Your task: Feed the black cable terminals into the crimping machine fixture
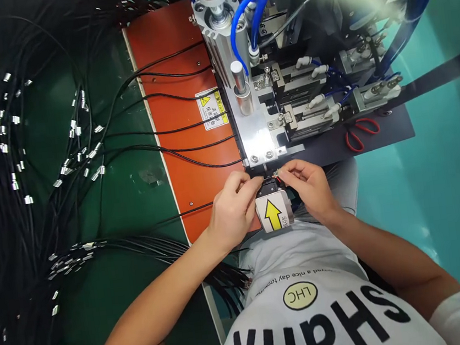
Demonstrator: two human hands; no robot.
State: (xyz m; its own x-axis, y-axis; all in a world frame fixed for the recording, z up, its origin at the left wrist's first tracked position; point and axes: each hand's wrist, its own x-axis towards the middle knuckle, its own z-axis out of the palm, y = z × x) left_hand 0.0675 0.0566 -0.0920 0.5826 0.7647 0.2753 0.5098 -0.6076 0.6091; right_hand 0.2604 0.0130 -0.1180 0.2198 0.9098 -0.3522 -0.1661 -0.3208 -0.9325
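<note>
My left hand [236,208] is closed in a pinch on a black cable [198,207], which comes in from the left across the orange plate. My right hand [310,188] pinches the thin wires [275,174] at that cable's end, just right of my left fingertips. A little red shows among the wires; their exact ends are too small to make out. Both hands hover at a small black fixture [268,186] on the front of the machine [246,132]. Below them a white label with a yellow arrow [273,213] faces up.
Several black cables run over the orange plate [194,187] into the machine's left side. Bundles of cables with silvery ends [74,157] cover the green table [145,196]. Red-handled scissors [362,133] lie right of the machine, below pneumatic cylinders with blue hoses [311,119].
</note>
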